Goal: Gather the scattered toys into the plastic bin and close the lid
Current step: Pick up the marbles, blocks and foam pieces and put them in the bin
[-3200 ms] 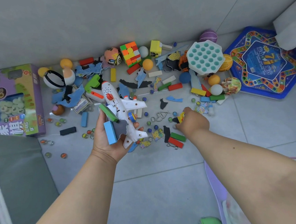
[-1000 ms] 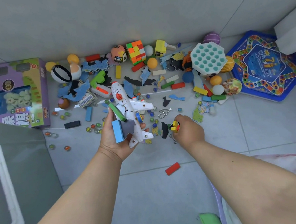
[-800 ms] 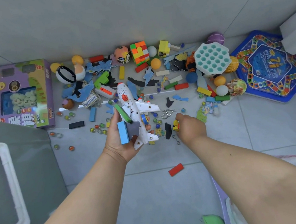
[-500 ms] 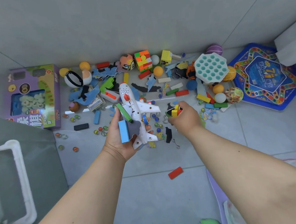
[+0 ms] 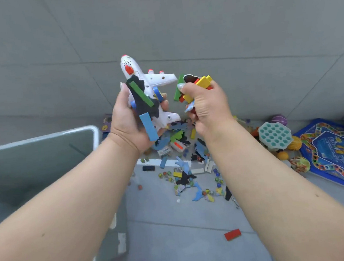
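Plastic bin (image 5: 43, 155) at far left, open, lid not seen. Left hand (image 5: 127, 122) up high, fingers curled round white toy plane (image 5: 147, 84), green block (image 5: 141, 96) and blue block (image 5: 148, 127) too. Right hand (image 5: 204, 104) just beside it, squeezing bunch of small blocks (image 5: 199, 85). Toy pile (image 5: 182, 161) on floor under hands. Red block (image 5: 232, 234) alone, nearer. Blue game board (image 5: 337, 154) at far right.

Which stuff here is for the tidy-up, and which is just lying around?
For the tidy-up:
- left hand holding toy plane
- right hand holding blocks
- plastic bin
- red block on floor

Lying around:
- blue game board
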The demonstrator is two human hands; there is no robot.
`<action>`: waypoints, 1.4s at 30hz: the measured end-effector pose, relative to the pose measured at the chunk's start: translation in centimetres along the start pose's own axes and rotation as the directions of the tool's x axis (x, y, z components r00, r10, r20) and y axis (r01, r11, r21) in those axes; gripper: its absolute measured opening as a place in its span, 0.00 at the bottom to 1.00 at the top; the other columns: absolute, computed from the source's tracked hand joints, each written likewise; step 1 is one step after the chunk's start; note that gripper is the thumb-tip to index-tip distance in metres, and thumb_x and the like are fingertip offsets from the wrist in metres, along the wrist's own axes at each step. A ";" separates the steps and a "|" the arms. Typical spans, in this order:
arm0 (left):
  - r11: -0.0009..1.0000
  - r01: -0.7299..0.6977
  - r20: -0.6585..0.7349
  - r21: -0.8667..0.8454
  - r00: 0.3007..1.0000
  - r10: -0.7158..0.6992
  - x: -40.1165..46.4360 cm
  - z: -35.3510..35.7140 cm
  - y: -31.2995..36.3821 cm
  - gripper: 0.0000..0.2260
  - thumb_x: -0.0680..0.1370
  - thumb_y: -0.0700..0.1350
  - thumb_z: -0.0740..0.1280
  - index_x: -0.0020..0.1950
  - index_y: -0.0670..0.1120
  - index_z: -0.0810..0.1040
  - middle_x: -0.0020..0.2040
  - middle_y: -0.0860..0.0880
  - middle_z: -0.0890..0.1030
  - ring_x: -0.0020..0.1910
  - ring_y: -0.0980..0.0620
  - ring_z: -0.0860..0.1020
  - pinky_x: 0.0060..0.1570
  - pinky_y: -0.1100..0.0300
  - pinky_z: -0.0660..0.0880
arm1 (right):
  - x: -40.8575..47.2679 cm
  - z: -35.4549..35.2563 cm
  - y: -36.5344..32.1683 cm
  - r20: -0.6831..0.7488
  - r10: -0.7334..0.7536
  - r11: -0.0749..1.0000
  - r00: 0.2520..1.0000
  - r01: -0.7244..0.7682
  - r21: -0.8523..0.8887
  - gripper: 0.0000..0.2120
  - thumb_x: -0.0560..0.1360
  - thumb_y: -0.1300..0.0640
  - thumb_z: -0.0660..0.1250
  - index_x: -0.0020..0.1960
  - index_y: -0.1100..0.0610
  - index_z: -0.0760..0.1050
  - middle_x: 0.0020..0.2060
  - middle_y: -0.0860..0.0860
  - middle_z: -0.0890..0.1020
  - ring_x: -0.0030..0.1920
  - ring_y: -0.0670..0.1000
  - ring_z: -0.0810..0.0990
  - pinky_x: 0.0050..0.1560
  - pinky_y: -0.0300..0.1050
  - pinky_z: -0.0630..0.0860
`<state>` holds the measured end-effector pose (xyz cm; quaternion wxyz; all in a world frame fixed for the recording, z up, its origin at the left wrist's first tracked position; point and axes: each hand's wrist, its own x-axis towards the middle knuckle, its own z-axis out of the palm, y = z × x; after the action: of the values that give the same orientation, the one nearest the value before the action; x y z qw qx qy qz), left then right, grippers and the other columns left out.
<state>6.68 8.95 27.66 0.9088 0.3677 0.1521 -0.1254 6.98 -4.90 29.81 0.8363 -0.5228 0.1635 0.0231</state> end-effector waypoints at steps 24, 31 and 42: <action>0.949 0.310 -0.846 0.053 0.518 -0.122 -14.5 -19.8 6.9 0.05 0.76 0.45 0.59 0.48 0.50 0.74 0.40 0.46 0.79 0.30 0.48 0.76 0.30 0.64 0.71 | -9.7 17.7 20.6 0.150 0.653 0.471 0.742 -0.243 -0.848 0.14 0.79 0.49 0.59 0.51 0.61 0.69 0.39 0.57 0.74 0.37 0.57 0.72 0.51 0.48 0.73; 0.871 0.341 -0.848 0.353 0.510 0.144 -12.6 -18.8 6.5 0.12 0.80 0.49 0.60 0.58 0.43 0.74 0.49 0.44 0.74 0.46 0.47 0.75 0.45 0.57 0.68 | -7.6 16.7 19.2 0.334 0.490 0.477 0.805 0.073 -0.876 0.12 0.79 0.53 0.59 0.47 0.61 0.74 0.41 0.57 0.76 0.45 0.57 0.75 0.50 0.49 0.77; 0.392 0.244 -0.314 0.887 0.941 0.126 -6.5 -8.2 1.0 0.04 0.78 0.40 0.61 0.46 0.44 0.74 0.40 0.45 0.79 0.35 0.49 0.77 0.37 0.58 0.76 | -3.1 2.9 15.0 0.234 0.036 0.598 0.972 0.167 -0.784 0.07 0.74 0.56 0.64 0.39 0.57 0.73 0.31 0.46 0.74 0.32 0.47 0.71 0.33 0.42 0.68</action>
<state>-0.51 16.21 25.06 0.5102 0.8161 0.2211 -0.1573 1.58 4.83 18.91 0.5271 -0.8408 0.0207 0.1219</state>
